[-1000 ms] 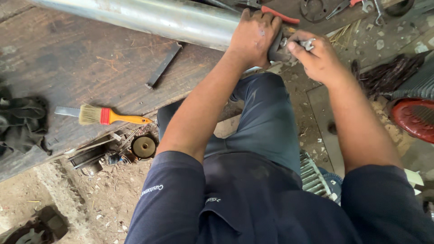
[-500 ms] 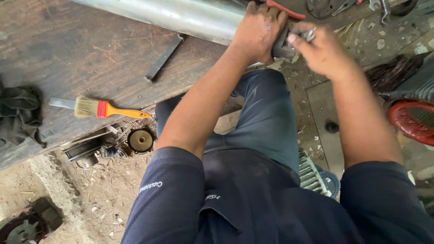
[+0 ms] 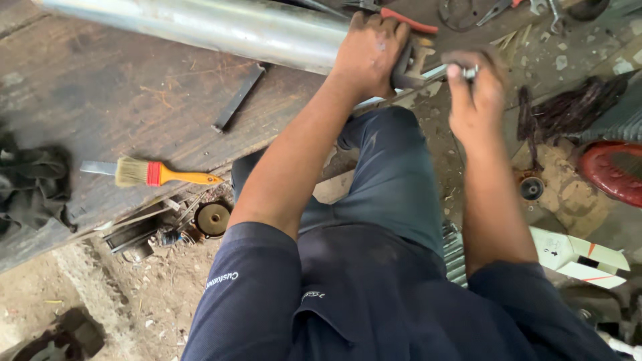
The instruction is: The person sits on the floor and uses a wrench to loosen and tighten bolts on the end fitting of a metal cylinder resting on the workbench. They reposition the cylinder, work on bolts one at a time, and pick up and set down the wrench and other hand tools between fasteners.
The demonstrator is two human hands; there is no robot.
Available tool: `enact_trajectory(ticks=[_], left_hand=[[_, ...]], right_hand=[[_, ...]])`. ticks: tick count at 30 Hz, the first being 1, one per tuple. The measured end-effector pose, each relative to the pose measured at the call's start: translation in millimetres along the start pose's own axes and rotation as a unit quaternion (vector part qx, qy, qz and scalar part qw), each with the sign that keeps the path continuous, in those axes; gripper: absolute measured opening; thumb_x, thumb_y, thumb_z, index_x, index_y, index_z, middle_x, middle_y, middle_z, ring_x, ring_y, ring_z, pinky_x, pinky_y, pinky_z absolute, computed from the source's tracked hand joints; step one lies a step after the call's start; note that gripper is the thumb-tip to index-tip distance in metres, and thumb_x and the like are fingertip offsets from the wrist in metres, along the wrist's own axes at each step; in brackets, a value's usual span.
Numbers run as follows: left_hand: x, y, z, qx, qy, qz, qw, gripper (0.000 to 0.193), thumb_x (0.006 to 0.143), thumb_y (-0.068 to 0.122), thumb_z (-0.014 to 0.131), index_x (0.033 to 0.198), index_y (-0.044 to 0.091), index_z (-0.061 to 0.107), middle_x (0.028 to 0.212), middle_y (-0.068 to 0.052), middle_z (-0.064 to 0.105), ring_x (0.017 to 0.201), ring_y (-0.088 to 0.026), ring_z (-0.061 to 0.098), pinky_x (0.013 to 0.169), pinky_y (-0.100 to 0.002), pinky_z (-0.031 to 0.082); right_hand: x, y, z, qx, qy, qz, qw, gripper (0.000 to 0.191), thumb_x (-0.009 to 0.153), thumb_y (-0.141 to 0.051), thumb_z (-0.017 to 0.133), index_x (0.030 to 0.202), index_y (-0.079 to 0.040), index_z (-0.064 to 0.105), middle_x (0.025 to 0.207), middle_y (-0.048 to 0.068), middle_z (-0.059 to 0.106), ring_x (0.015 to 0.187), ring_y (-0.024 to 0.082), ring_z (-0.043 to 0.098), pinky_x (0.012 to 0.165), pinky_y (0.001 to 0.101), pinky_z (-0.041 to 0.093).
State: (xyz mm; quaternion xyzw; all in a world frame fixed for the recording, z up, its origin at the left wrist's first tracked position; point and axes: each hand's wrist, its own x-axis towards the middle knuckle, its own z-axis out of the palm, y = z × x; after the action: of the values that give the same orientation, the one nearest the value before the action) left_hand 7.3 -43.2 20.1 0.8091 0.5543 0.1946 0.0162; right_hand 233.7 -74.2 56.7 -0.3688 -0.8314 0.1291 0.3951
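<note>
A long shiny metal tube lies across a worn wooden bench. My left hand is clamped over the tube's near end, beside a dark fitting. My right hand is just to the right of it, fingers pinched on a small metal part at the end of a thin bright rod. What the rod joins to is hidden behind my hands. My legs in dark trousers are below.
A paintbrush with an orange handle and a flat dark metal strip lie on the bench. Dark cloth sits at the left edge. Pliers with red grips lie past the tube. A red ring and scrap litter the dirt floor.
My right hand has drawn apart from the left, moving right and slightly down with the small metal part in its fingers. My left hand stays on the tube end.
</note>
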Motion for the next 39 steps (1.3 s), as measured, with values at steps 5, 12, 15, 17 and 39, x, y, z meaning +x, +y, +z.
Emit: enact_trajectory(ticks=[5,12,15,17,39], left_hand=[[-4,2,-3,0.018,-0.003,0.001,1.000,0.094,0.043,0.047,0.093,0.120,0.006,0.059,0.113,-0.015,0.064,0.109,-0.034,0.061,0.097,-0.055,0.043],[-5,-4,4,0.012,0.000,0.001,1.000,0.084,0.045,0.041,0.091,0.116,0.007,0.060,0.109,-0.015,0.065,0.107,-0.034,0.062,0.095,-0.053,0.044],[-6,-6,5,0.011,0.038,0.011,0.999,0.084,0.044,0.039,0.091,0.115,0.007,0.061,0.108,-0.015,0.066,0.105,-0.034,0.063,0.092,-0.051,0.046],[-6,-6,5,0.005,0.028,0.009,1.000,0.082,0.044,0.039,0.091,0.114,0.007,0.061,0.108,-0.014,0.066,0.105,-0.033,0.063,0.093,-0.051,0.045],[-3,-4,2,0.014,0.010,0.005,1.000,0.086,0.043,0.041,0.092,0.116,0.006,0.061,0.106,-0.014,0.066,0.106,-0.033,0.063,0.094,-0.053,0.045]], right_hand=[[8,31,49,-0.056,-0.037,-0.003,0.998,0.014,0.100,-0.010,0.070,0.109,0.000,0.066,0.104,0.020,0.067,0.098,0.042,0.064,0.087,0.0501,0.052],[0,49,71,-0.062,-0.036,0.028,0.997,0.013,0.091,-0.007,0.071,0.102,-0.001,0.065,0.100,0.021,0.067,0.096,0.044,0.064,0.087,0.0526,0.051],[5,49,72,-0.070,-0.038,0.034,0.996,0.019,0.090,-0.008,0.075,0.100,0.001,0.062,0.098,0.023,0.065,0.094,0.046,0.062,0.085,0.0541,0.050],[7,46,71,-0.081,-0.042,0.031,0.995,0.023,0.088,-0.008,0.077,0.096,0.002,0.058,0.096,0.023,0.063,0.094,0.047,0.061,0.084,0.0549,0.049],[-2,46,66,0.016,-0.036,0.077,0.996,0.016,0.089,-0.004,0.074,0.104,0.000,0.069,0.098,0.018,0.066,0.093,0.038,0.063,0.083,0.0476,0.051]])
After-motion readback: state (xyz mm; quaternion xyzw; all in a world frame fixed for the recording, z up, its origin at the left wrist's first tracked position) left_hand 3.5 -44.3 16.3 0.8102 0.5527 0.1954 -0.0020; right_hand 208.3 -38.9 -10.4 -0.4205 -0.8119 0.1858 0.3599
